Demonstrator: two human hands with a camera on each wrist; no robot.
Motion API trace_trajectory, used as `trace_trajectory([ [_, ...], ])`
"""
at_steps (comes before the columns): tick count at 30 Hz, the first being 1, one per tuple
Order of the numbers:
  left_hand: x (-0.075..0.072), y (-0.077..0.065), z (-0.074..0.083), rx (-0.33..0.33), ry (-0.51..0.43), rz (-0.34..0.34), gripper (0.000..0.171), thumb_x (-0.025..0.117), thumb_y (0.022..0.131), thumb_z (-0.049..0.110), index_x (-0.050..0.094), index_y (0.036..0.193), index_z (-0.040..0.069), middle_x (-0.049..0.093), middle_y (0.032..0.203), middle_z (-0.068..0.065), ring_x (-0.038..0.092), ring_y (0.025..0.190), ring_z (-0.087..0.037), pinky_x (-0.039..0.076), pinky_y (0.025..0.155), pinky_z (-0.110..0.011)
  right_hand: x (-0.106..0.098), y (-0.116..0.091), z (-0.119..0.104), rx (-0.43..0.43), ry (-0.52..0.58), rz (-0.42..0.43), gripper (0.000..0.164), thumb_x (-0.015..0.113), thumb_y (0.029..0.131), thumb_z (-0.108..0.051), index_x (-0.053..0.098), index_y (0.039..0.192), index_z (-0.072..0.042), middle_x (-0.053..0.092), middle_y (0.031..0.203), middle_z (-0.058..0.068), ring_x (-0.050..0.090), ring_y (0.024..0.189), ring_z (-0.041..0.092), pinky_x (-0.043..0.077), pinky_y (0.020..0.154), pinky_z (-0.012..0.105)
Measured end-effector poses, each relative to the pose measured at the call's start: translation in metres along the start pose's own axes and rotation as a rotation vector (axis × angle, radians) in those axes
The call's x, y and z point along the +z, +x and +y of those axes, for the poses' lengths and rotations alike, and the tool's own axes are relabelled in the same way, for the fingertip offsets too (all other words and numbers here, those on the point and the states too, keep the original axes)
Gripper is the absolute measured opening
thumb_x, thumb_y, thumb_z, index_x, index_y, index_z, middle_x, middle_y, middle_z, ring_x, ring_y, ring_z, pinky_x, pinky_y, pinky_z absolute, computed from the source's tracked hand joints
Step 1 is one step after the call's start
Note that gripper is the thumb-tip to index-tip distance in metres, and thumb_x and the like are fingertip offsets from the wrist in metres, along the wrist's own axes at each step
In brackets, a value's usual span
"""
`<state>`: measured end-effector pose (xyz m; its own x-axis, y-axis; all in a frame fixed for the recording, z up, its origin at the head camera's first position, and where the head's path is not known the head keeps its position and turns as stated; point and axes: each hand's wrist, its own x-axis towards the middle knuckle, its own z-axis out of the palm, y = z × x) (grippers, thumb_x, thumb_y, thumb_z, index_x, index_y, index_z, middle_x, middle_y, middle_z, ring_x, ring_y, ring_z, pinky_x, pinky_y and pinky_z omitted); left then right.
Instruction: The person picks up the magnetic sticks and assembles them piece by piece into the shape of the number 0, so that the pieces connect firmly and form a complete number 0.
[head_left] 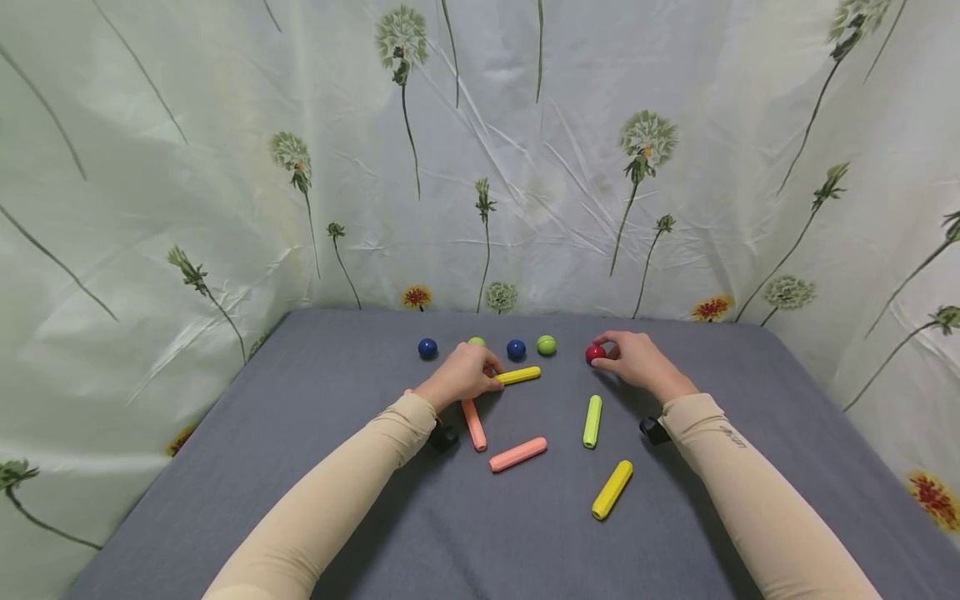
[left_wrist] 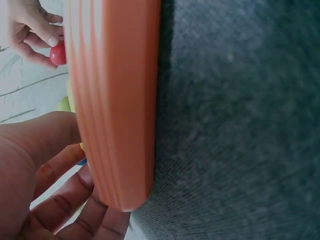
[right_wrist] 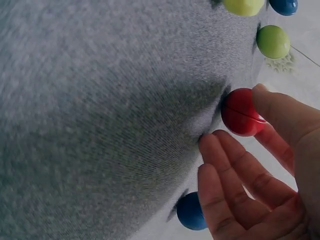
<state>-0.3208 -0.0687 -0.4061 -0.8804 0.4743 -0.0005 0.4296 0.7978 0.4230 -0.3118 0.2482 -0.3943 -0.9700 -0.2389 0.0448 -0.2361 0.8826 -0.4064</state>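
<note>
My left hand (head_left: 467, 371) pinches the left end of a yellow faceted tube (head_left: 521, 375) between thumb and fingers. A salmon tube (head_left: 475, 427) lies just below that hand and looms large in the left wrist view, hiding most of the yellow one there. With thumb and index finger, my right hand (head_left: 637, 362) holds a red ball (right_wrist: 240, 112) with a thin seam near the table's far side. Its other fingers are spread beside the ball. A blue ball (right_wrist: 191, 212) appears behind those fingers in the right wrist view.
On the grey cloth (head_left: 360, 533) lie another salmon tube (head_left: 518, 454), a yellow-green tube (head_left: 592, 422) and a second yellow tube (head_left: 612, 490). Blue balls (head_left: 516, 349) and green balls (head_left: 547, 344) line the back. A flowered curtain (head_left: 465, 167) hangs behind the table.
</note>
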Motion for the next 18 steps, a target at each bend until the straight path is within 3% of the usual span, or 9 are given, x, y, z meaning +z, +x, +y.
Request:
trace_trajectory([
  [8,0.000,0.005,0.001,0.017,0.002,0.010,0.020,0.084,0.096,0.020,0.085,0.115,0.013,0.078,0.097,-0.002,0.067,0.089,-0.016,0.057,0.080,-0.032,0.002,0.001,0.000,0.006,0.024,0.000,0.037,0.078,0.100,-0.021,0.071,0.128,0.001,0.076,0.104,0.020,0.070,0.085,0.026,0.057,0.075,0.040],
  [18,0.000,0.013,0.008,0.060,0.011,0.010,0.020,0.082,0.097,0.019,0.084,0.116,0.012,0.075,0.090,0.000,0.060,0.079,-0.013,0.049,0.073,-0.027,0.002,-0.002,-0.004,-0.016,0.065,-0.070,0.034,0.078,0.100,-0.022,0.072,0.127,-0.002,0.078,0.108,0.017,0.071,0.092,0.025,0.060,0.086,0.045],
])
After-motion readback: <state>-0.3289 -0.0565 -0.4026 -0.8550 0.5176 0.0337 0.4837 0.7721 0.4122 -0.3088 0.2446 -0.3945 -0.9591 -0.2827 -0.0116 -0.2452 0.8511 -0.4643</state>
